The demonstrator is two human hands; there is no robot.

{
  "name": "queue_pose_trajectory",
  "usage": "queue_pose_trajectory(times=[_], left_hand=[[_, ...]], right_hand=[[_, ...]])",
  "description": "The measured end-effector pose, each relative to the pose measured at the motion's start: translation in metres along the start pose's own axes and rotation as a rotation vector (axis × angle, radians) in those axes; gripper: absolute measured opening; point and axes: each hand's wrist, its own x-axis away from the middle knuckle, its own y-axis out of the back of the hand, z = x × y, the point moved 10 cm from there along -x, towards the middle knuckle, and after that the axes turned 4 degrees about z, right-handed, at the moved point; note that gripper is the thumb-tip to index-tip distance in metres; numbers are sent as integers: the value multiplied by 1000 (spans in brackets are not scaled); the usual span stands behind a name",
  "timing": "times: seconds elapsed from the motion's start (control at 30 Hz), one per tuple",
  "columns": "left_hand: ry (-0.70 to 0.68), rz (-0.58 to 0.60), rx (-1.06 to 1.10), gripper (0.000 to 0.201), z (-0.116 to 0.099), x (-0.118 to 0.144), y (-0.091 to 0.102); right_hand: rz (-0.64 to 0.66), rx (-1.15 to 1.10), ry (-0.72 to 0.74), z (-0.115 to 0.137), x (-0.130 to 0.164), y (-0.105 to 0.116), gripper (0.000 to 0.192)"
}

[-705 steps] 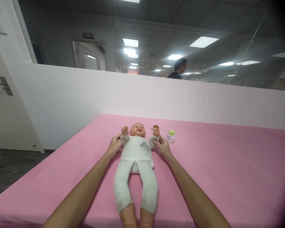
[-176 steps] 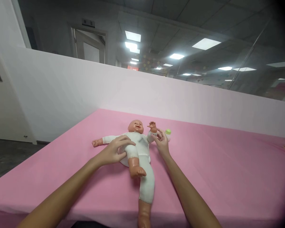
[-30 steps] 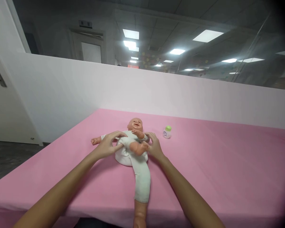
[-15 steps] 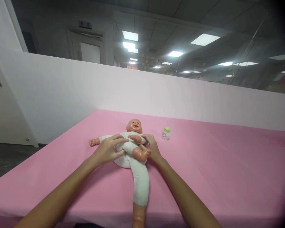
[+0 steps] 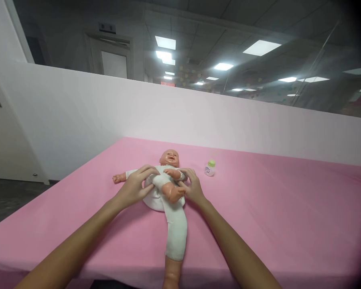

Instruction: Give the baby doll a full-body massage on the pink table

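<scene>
A baby doll (image 5: pixel 177 230) in a white cloth body lies on its back, its head away from me. One leg is folded up across its belly, with the bare foot (image 5: pixel 173 193) pointing right. My left hand (image 5: pixel 136 185) is curled round the knee of that folded leg, thumb below and fingers above. On the other side, my right hand (image 5: pixel 194 188) closes round the doll's arm (image 5: pixel 172 173), which is bent over the chest. The other leg stretches straight towards me, and the other arm reaches out to the left.
Pink cloth (image 5: pixel 273 216) covers the table. A small clear bottle (image 5: pixel 209 168) with a green cap stands right of the doll's head. Behind the table runs a low white wall (image 5: pixel 228 124) with glass above. A door (image 5: pixel 9 136) is at the left.
The folded leg's foot has shifted left, away from my right hand, and my left hand has moved slightly left with the knee. The straight leg has swung a little left.
</scene>
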Motion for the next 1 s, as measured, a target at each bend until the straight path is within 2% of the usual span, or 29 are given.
queue_pose_trajectory(times=[0.07,0.13,0.37,0.47,0.6,0.7,0.9,1.0], left_hand=[[-2,-62,11,27,2,0,2],[2,-68,20,28,4,0,1],[-128,105,29,36,-4,3,-5],[-108,43,36,35,-3,2,-1],[-38,-76,40,30,4,1,0],[-14,-88,52,29,8,0,1],[-93,115,66,31,-1,0,-2],[-38,86,72,30,4,0,0]], right_hand=[[24,11,41,7,0,-3,25],[13,15,43,7,0,-1,25],[-136,-115,-109,-20,-1,15,26],[-144,-133,-105,-20,0,15,26],[-24,-47,-14,-7,-1,1,28],[4,-37,-18,-6,0,-3,27],[-215,-142,-150,-24,1,20,22],[-272,-182,-204,-34,3,23,24]])
